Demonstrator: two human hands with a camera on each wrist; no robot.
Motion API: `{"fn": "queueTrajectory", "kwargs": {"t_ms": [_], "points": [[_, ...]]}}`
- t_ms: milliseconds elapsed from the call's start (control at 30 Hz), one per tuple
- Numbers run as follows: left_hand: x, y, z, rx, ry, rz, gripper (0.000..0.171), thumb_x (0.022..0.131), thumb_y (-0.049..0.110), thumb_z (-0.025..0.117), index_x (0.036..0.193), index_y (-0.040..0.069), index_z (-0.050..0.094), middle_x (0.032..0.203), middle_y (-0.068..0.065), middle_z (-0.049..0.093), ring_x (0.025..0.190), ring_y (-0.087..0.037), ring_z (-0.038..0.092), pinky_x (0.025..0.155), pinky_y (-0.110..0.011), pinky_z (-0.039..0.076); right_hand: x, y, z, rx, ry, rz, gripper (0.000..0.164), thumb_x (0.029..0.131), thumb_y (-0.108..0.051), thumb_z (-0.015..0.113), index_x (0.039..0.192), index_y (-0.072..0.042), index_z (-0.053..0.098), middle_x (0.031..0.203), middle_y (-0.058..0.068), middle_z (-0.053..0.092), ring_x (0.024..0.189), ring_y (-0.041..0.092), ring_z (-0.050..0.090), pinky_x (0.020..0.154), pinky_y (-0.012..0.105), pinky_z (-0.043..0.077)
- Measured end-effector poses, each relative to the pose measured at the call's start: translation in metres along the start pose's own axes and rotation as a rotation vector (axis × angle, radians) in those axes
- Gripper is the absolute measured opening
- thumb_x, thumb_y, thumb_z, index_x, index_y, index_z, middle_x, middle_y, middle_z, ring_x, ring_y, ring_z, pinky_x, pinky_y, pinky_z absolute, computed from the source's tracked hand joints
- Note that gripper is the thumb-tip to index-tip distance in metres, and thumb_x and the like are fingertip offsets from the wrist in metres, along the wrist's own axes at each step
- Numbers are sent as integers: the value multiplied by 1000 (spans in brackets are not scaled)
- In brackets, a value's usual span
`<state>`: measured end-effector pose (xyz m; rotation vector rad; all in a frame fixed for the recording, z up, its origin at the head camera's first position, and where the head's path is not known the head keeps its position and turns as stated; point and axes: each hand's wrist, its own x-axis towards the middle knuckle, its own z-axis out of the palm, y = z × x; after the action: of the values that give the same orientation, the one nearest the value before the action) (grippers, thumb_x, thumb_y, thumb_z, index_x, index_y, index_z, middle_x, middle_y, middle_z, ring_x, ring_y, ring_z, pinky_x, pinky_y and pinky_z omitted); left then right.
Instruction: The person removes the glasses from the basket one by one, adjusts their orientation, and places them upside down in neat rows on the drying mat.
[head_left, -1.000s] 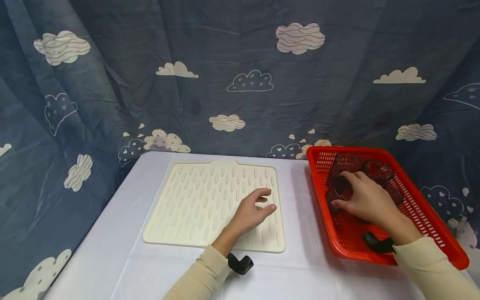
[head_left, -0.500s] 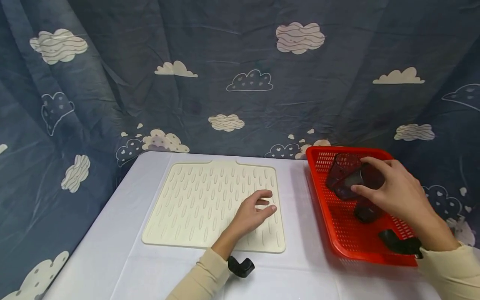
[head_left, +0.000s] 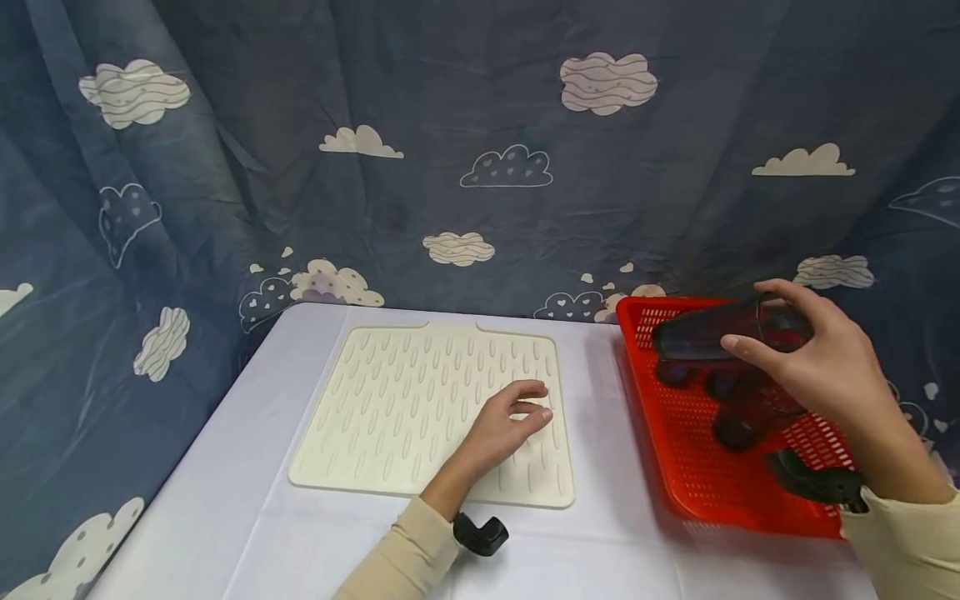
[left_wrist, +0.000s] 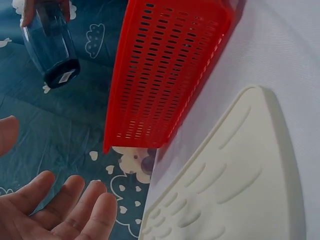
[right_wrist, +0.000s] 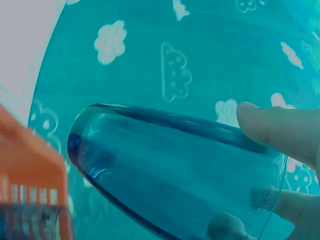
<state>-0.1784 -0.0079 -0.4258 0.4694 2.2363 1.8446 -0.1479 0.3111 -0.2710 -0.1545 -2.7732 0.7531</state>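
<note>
My right hand (head_left: 821, 350) grips a dark blue-tinted drinking glass (head_left: 705, 332) near its rim, thumb on one side and fingers on the other. Held on its side, the glass has its base pointing left, above the red plastic basket (head_left: 663, 467). In the right wrist view the tall glass (right_wrist: 170, 165) fills much of the picture, and fingertips show through its wall. Several more dark glasses (head_left: 738, 425) lie in the basket below. My left hand (head_left: 502, 429) hovers over the right part of a cream ridged drying mat (head_left: 390, 400), fingers loosely bent and holding nothing.
A white cloth (head_left: 607, 542) covers the table under the mat and basket. Behind the table hangs a dark blue curtain (head_left: 412, 200) with cloud prints. The basket's raised, perforated wall (left_wrist: 165, 65) stands to the right of the mat.
My right hand has lifted a glass up from among the others in the basket, moving right and up and tipping it onto its side. The left hand has stayed in place.
</note>
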Motion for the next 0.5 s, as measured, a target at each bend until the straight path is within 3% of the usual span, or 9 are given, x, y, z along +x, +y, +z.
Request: {"fn": "queueTrajectory", "kwargs": {"t_ms": [267,367,500], "points": [[-3,0,-8,-25,2,12,45,96,28,63,138,14,54,139,-9,60,123,-26,62,98,-36,54,0,-19,13,150,-37,-51,80,88,-42,73,154,-21,33,142,26,48,118,45,49,91,68,40],[-4,0,-11,-23,1,2,46,96,28,63,139,15,53,139,-8,59,124,-26,61,100,-38,53,0,-24,19,175,-33,-80,78,88,-40,74,153,-21,35,138,23,52,106,27,58,83,44,53],[-6,0,-15,-31,1,2,47,97,27,63,140,13,52,140,-9,59,125,-27,60,102,-43,51,-2,-30,27,209,-20,-122,75,87,-36,76,150,-20,39,132,20,57,87,-4,55,64,11,47]]}}
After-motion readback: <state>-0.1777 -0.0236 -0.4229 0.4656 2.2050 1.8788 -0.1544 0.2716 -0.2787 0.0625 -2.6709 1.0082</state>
